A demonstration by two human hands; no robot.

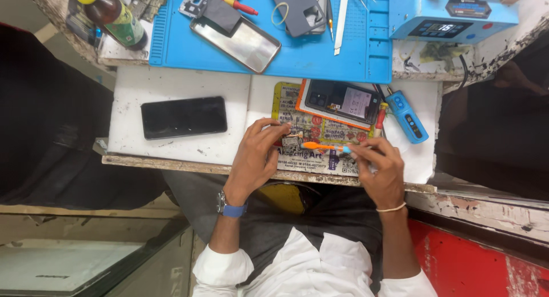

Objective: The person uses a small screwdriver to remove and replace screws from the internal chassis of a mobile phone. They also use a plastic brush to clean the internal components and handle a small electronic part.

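Two hands (320, 159), orange toothbrush (326, 146), small part (290, 141)

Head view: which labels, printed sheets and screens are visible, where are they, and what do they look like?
Bottle label: top left, green and white band.
Blue machine display: top right, dark rectangle, lit.
Black phone: left, on the white board, screen dark.
Printed sheet: under both hands, yellowish, red patches.
Blue tool: right of the sheet, small dark window.
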